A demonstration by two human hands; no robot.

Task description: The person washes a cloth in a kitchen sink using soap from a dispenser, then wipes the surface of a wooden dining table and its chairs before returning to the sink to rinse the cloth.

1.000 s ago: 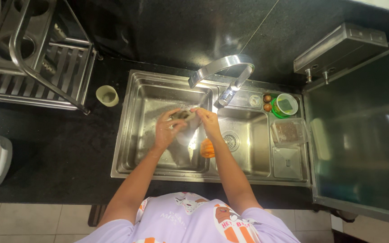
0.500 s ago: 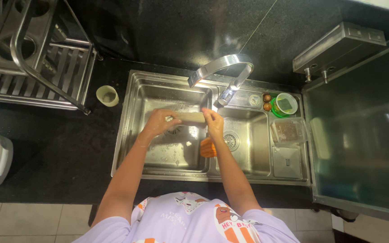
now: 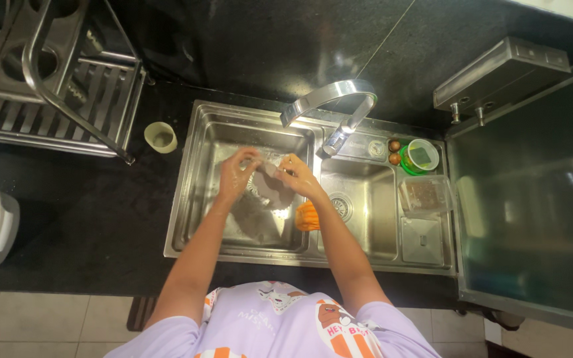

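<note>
Sink (image 3: pixel 197 219), a steel double basin set in the black counter (image 3: pixel 67 219), was where I stood, with pale tiles at my feet. Over it curved the steel tap (image 3: pixel 329 99). A metal dish rack (image 3: pixel 48 73) sat on the counter to the far left, a glass-fronted cabinet (image 3: pixel 532 199) to the right. Behind the right basin stood a small round green tub (image 3: pixel 421 155), and below it a clear square box (image 3: pixel 424 193) of something brown. A pale cup (image 3: pixel 160 138) rested left of the sink, an orange scrubber (image 3: pixel 306 216) on the basin divider. Both my left hand (image 3: pixel 237 174) and right hand (image 3: pixel 298 178) gripped a round grey blurred piece (image 3: pixel 272 187) over the left basin.
</note>
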